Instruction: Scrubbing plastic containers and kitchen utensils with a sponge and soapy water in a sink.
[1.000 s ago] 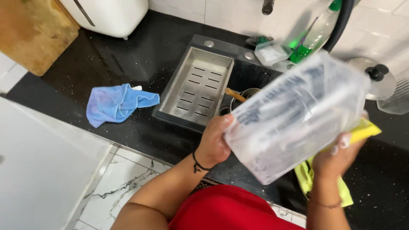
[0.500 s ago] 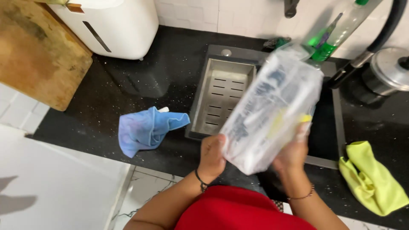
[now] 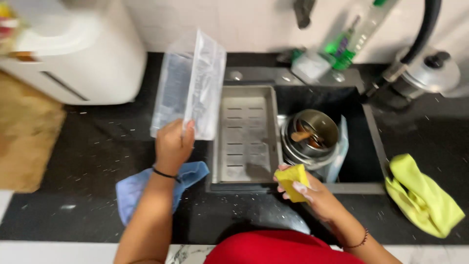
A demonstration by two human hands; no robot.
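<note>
Black stone countertop fills my view from the head camera, and I read it from the left. A wooden board lies at the far left edge, and behind it stands a white appliance against the tiled wall. My left hand is raised over the counter just left of the sink, fingers and thumb closed on the lower edge of a clear plastic container, which stands upright above the hand and tilts slightly toward the wall. Under the left forearm a blue cloth lies crumpled on the counter, touching the sink's near left corner.

In the sink, a grey slotted drain tray sits in the left part. Just right of it are stacked steel bowls, with a clear lid or similar piece leaning at their right side. My right hand hovers over the sink's front rim, closed around a yellow sponge that sticks up from the fingers, close to the bowls but apart from them. Behind the sink, a green bottle leans by the wall. A steel pot lid with a black knob rests at the far right rear, and a yellow-green cloth lies bunched on the counter to the right of the sink.
</note>
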